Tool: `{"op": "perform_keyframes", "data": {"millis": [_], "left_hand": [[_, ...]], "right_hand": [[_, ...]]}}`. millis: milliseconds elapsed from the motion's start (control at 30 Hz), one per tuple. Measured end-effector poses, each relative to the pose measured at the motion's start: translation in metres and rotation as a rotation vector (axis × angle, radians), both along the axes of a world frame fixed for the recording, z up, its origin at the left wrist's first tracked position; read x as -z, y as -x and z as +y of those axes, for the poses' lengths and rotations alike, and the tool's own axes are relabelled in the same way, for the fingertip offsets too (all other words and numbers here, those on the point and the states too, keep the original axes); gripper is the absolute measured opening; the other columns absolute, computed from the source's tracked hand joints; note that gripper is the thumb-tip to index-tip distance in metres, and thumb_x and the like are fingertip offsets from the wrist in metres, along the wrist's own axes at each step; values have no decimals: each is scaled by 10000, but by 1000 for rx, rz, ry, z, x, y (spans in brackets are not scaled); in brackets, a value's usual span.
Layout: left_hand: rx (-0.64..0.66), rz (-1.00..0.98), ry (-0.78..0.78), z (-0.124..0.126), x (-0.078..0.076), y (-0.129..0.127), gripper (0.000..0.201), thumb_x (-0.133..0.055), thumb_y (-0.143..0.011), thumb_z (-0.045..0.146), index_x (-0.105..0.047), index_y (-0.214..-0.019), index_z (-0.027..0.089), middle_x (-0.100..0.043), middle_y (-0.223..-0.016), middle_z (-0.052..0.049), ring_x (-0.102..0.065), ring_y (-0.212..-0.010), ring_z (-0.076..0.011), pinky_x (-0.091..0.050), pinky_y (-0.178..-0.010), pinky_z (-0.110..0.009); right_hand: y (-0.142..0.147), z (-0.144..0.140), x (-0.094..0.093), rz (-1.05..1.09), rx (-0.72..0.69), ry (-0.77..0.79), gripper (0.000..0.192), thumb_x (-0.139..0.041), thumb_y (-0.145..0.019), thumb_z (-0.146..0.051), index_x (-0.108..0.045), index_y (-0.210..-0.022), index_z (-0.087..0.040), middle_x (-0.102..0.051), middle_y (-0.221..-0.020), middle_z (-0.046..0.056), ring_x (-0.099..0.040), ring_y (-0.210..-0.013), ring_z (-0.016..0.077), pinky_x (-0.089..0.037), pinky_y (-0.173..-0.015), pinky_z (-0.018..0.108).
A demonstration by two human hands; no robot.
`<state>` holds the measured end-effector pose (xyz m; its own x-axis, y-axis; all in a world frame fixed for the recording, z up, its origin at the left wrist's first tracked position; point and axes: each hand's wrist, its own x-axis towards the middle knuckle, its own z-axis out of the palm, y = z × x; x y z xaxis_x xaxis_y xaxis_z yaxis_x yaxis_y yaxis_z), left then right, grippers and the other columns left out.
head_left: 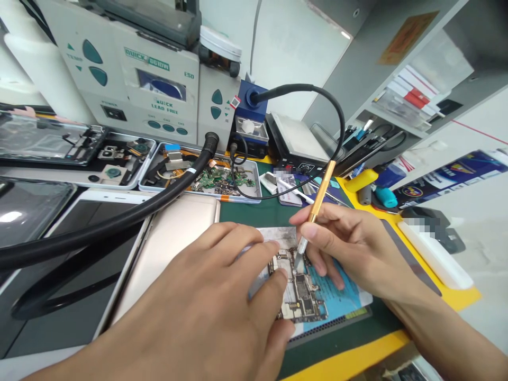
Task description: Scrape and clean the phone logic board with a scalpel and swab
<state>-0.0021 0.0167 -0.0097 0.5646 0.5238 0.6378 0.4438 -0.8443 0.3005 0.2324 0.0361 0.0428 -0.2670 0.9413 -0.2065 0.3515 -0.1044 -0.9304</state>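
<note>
Right hand (349, 246) pinches a gold-handled tool (317, 209) between thumb and fingers, tip down on the circuit board (301, 293). Board lies on a blue mat (337, 296) on the green bench top, near the front edge. Left hand (210, 296) lies flat, fingers slightly spread, fingertips (281, 275) pressing the board's left edge. Gold phone back (170, 238) just left of the hand, black hose (119, 217) across it, rework station (138, 74) behind, parts tray (222, 182) in front of it
</note>
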Motion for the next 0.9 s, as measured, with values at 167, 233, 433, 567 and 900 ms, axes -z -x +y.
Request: {"op": "perform_keyframes", "data": {"millis": [167,233,433,567,900], "left_hand": [[-29,27,43,-5,-5,0,200,-592,-1000,315,-729,-924,191,-746,-1002,-73,-650,-1011,-289,-566,-905,-468],[-26,23,36,-5,-4,0,199,-592,-999,320,-729,-930,194,-747,-1006,-72,-650,-1026,-290,-565,-909,-465],[-5,9,-5,-1,0,0,230,-556,-1015,321,-723,-917,196,-746,-995,-65,-651,-1011,-283,-560,-872,-461],[-12,1,-11,-2,-2,1,235,-564,-1013,329,-739,-933,194,-762,-1056,-63,-658,-1055,-288,-559,-909,-463],[-10,22,20,-2,-3,-2,225,-586,-1008,325,-753,-947,188,-757,-1045,-73,-655,-1063,-289,-565,-930,-464]], "right_hand": [[-2,1,1,-8,-12,3,330,-726,-1002,-469,-678,-1136,-171,-621,-519,-44,-471,-329,79,-388,-304,157],[-2,1,0,-14,-20,5,322,-720,-1007,-467,-679,-1134,-173,-623,-521,-45,-471,-328,75,-390,-307,153],[-1,2,-2,-18,-38,19,311,-706,-1018,-465,-676,-1130,-176,-632,-529,-45,-467,-317,63,-389,-312,138],[-1,3,-1,-7,-49,31,301,-700,-1022,-450,-678,-1141,-175,-629,-531,-44,-465,-324,61,-398,-316,131],[-1,4,-2,19,-79,51,271,-699,-1024,-414,-685,-1147,-173,-624,-539,-37,-488,-365,70,-439,-332,127]]}}
